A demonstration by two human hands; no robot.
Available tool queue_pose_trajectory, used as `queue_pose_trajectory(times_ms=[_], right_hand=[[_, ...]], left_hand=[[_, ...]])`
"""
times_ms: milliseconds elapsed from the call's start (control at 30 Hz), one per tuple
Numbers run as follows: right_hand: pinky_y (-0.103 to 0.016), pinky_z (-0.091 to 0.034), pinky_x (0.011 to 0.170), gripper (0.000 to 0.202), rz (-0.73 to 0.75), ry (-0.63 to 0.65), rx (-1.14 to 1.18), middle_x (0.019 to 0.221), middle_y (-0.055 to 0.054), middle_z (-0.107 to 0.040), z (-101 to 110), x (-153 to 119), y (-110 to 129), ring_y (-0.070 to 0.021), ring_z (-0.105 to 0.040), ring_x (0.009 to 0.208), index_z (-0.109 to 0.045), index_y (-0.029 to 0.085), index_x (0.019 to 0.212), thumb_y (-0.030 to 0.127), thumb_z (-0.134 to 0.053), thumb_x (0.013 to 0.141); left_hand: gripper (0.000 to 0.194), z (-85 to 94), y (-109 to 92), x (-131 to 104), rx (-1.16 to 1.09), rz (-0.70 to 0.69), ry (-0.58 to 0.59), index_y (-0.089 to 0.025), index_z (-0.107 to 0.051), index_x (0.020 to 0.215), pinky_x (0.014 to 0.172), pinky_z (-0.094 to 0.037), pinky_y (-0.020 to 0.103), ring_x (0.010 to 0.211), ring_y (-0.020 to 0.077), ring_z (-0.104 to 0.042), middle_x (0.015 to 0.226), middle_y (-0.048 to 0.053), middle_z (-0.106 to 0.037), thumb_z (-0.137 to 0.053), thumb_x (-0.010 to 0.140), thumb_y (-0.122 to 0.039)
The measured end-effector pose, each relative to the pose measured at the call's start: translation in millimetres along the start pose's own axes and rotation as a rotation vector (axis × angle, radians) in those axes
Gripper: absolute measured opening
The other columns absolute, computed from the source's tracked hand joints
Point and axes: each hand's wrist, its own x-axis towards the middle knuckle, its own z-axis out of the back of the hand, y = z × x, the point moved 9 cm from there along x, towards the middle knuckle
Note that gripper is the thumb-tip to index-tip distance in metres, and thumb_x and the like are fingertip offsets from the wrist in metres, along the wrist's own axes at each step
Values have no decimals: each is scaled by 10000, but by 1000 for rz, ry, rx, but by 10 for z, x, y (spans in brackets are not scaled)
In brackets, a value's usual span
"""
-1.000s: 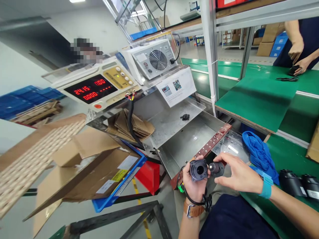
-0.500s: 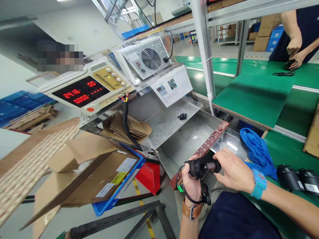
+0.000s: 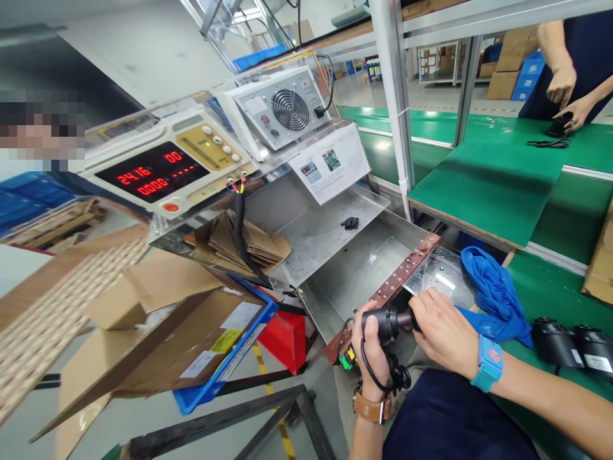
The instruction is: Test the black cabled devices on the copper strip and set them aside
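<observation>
Left hand [image 3: 371, 345] wraps around a black cylindrical plastic housing [image 3: 383, 324], fingers curled on it, thumb side toward the camera. A thin black cable [image 3: 368, 374] loops down from the housing across the left wrist to a bunched coil near a brown leather watch strap [image 3: 371, 409]. A small green connector [image 3: 345, 363] hangs beside the left palm.

Right hand [image 3: 443, 332] comes in from the right, fingers closed on a smaller dark round part [image 3: 407, 318] that sits against the right end of the housing. Fingertips hide the joint, so cannot tell whether the two parts are seated together. Teal wristband [image 3: 488, 362] on the right wrist.

Both hands hold the piece in the air above the lap, just in front of the near edge of a bare metal tray [image 3: 354, 268]. A reddish-brown strip with rows of rivets [image 3: 402, 271] runs along the tray's right side. Crumpled blue cloth [image 3: 495, 294] lies just right of the hands on the green worktop [image 3: 493, 185]; two black cylindrical camera bodies [image 3: 572, 342] lie further right.

Above left: a cream power supply with red digit display [image 3: 158, 172], a white box with a round fan grille [image 3: 287, 108], a white instruction card [image 3: 330, 163]. Small black part [image 3: 350, 223] on the upper metal shelf. Folded cardboard pieces [image 3: 249, 243] under the supply; an open cardboard box [image 3: 158, 345] lower left.

Far right, another person's hands [image 3: 569, 102] hold something dark over the worktop.
</observation>
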Motion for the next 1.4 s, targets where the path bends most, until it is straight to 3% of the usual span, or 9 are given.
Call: queue_pose_trajectory(times_ms=[267, 433, 733, 900, 1133, 1400], right_hand=[[-433, -453, 729, 221, -22, -13, -57, 887, -98, -483, -43, -28, 7, -300, -449, 859, -493, 159, 880, 0, -591, 761], [-430, -472, 748, 288, 8, -37, 88, 923, -90, -499, -51, -55, 33, -295, -455, 887, -493, 156, 927, 14, -644, 728], [-416, -473, 871, 467, 72, -152, 406, 1111, -98, -524, 78, -188, -130, -288, -474, 1042, -518, 168, 1147, 28, -729, 755], [-404, -472, 894, 605, 77, -195, 623, 1153, -86, -569, 13, -298, -279, -256, -528, 1026, -466, 206, 1328, 94, -767, 815], [-336, -504, 777, 356, 20, -253, 967, 1037, -73, -602, -55, -347, -440, -206, -580, 853, -629, 193, 1146, 419, -739, 895], [-306, -523, 748, 369, 15, -309, 1091, 1036, -72, -593, -141, -355, -438, -180, -592, 811, -655, 192, 1138, 393, -786, 858]], left_hand=[[359, -24, -154, 5, 209, -185, 24, -199, -690, 1050, 907, -450, 332, 1056, 276, -589, 1101, 85, -667, -571, 854, -475], [338, -136, -215, -61, 252, -240, 73, -202, -693, 1063, 964, -405, 334, 1057, 270, -579, 1112, 78, -660, -552, 878, -448], [352, -273, -157, -100, 152, -200, 104, -181, -702, 1043, 978, -391, 333, 1058, 274, -570, 1102, 84, -656, -573, 859, -451], [381, -324, -99, -116, 61, -133, 116, -171, -702, 1028, 912, -442, 331, 1019, 272, -587, 1071, 90, -662, -597, 836, -483], [445, -323, -46, -127, 90, -129, 140, -155, -679, 1055, 772, -478, 311, 861, 226, -613, 995, 79, -665, -564, 847, -531], [459, -304, -55, -118, 148, -165, 156, -158, -676, 1049, 758, -476, 312, 855, 221, -615, 994, 79, -664, -522, 863, -548]])
